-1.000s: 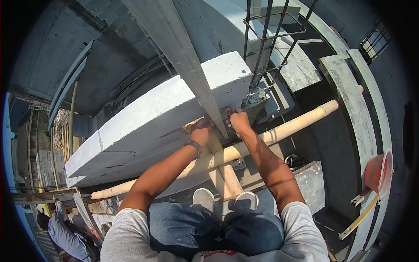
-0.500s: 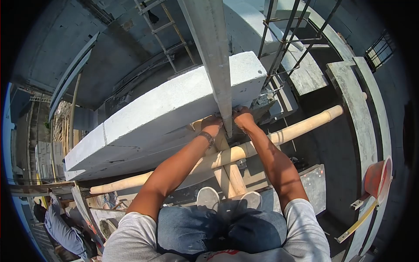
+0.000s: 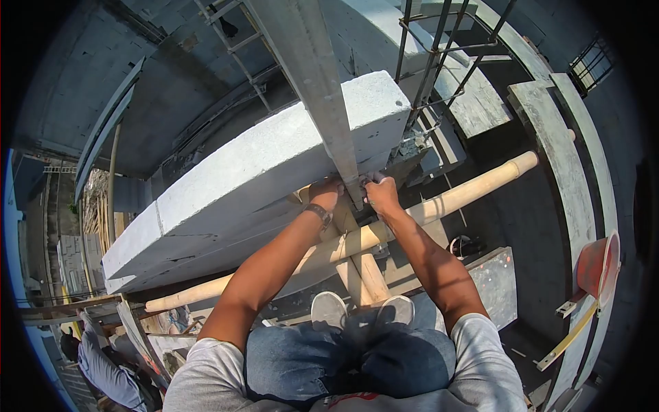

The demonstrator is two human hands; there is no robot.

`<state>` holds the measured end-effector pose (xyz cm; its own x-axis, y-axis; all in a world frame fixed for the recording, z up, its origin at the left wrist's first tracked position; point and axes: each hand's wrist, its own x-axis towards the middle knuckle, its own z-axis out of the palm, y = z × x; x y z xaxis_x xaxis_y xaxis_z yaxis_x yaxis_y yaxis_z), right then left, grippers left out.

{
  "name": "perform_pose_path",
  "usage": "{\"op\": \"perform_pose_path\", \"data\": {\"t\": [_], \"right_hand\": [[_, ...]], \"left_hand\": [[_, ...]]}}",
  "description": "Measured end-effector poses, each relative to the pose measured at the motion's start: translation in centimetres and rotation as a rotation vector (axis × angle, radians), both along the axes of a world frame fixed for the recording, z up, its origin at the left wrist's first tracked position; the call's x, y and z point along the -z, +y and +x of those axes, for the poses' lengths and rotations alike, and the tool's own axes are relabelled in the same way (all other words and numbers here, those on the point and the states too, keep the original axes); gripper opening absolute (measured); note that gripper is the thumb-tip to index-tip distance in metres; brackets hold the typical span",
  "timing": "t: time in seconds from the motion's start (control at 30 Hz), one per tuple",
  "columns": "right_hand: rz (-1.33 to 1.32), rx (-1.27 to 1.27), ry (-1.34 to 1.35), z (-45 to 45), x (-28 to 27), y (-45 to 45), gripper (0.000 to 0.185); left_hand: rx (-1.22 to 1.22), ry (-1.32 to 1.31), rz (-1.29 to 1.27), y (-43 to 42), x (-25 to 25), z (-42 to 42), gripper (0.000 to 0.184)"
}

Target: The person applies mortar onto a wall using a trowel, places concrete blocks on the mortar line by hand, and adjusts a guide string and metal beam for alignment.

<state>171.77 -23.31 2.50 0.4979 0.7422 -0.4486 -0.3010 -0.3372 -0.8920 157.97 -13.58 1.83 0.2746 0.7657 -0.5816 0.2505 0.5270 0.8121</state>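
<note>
A long grey metal bar (image 3: 312,82) leans over the top of the white block wall (image 3: 261,152), its lower end between my two hands. On its left side, my left hand (image 3: 325,193) has its fingers curled close to the bar; the fingertips are hidden. My right hand (image 3: 379,191) is closed just right of the bar, pinching something too small to name. Beneath my hands, a bamboo pole (image 3: 446,204) runs crosswise over other bamboo pieces (image 3: 371,275).
Rebar (image 3: 434,51) rises behind the wall's right end. A red bucket (image 3: 594,271), a yellow-edged level (image 3: 567,338) and long planks (image 3: 559,158) are at the right. Another person (image 3: 106,367) works at the lower left. My shoes (image 3: 329,310) rest below the bamboo.
The bar's upper part swung right, then partly back left in view. Both hands stay by its lower end, with small shifts of the fingers. The camera view has shifted slightly.
</note>
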Motion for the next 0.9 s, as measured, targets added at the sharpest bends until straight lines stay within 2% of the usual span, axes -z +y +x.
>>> {"op": "perform_pose_path", "data": {"t": [0.13, 0.23, 0.37, 0.47, 0.57, 0.67, 0.7, 0.8, 0.9], "right_hand": [[-0.024, -0.042, -0.110, 0.3, 1.2, 0.7, 0.025], [-0.041, -0.023, -0.361, -0.4, 1.6, 1.1, 0.031], [-0.069, -0.033, -0.322, -0.5, -1.7, -0.2, 0.032], [-0.067, -0.029, -0.116, -0.8, -2.1, -0.7, 0.031], [0.064, 0.092, -0.461, -2.0, -0.9, -0.8, 0.020], [0.002, 0.130, -0.573, -2.4, 1.3, -0.1, 0.021], [-0.008, 0.101, -0.568, -2.2, 1.0, -0.1, 0.023], [-0.047, 0.005, -0.529, -1.2, -0.6, -0.4, 0.030], [-0.076, -0.077, -0.470, -0.3, -1.8, -0.5, 0.038]], "left_hand": [[-0.076, -0.032, 0.001, -1.0, -2.0, 0.3, 0.023], [-0.063, -0.081, 0.031, -0.9, -1.5, -0.1, 0.023], [-0.001, -0.094, 0.104, -0.4, -0.8, -0.8, 0.024], [-0.043, -0.016, 0.045, -0.6, -0.8, -0.5, 0.023], [-0.016, 0.057, 0.012, -0.5, -0.9, -0.4, 0.021], [0.054, 0.044, 0.002, -0.1, -0.6, -0.2, 0.020], [0.080, 0.028, 0.001, 0.0, -0.2, -0.3, 0.020], [0.262, 0.149, 0.158, 0.3, 1.1, -0.8, 0.037], [0.285, 0.130, 0.267, 0.8, 5.7, -2.3, 0.037]]}}
